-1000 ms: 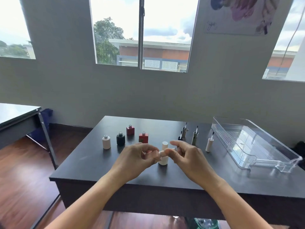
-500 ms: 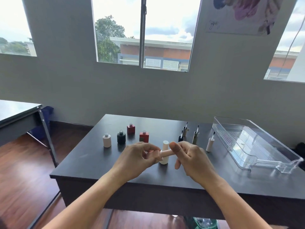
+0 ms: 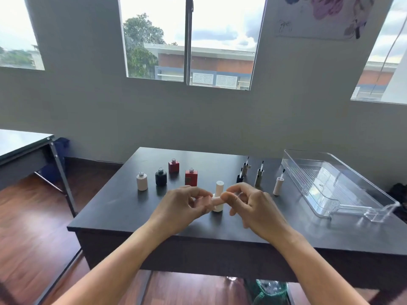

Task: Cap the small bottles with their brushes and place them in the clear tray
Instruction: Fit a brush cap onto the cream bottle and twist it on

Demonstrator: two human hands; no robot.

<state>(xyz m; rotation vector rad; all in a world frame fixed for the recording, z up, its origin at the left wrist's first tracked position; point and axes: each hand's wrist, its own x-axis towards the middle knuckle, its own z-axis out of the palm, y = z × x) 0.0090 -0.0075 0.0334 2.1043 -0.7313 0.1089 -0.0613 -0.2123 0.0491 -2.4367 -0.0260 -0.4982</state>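
My left hand point(image 3: 182, 208) grips a small pink bottle point(image 3: 203, 201) held sideways above the table's front middle. My right hand point(image 3: 253, 208) pinches the pink brush cap point(image 3: 217, 200) that sits on the bottle's neck. Right behind them stands a cream bottle point(image 3: 219, 190) with its cap on. Open bottles stand to the left: cream point(image 3: 142, 181), black point(image 3: 161, 177), red at the back point(image 3: 173, 166), red in front point(image 3: 191, 177). Several brush caps stand upright to the right, among them a silver one point(image 3: 259, 177) and a cream one point(image 3: 278, 186). The clear tray point(image 3: 308, 190) lies at the right with nothing in it.
The dark table point(image 3: 123, 208) ends close in front of my hands. A second table point(image 3: 26, 150) with metal legs stands at the left over the wooden floor. A grey wall with windows rises behind.
My right fingers have turned around the pink cap and now cover its end. The bottle stays in my left hand, between both hands.
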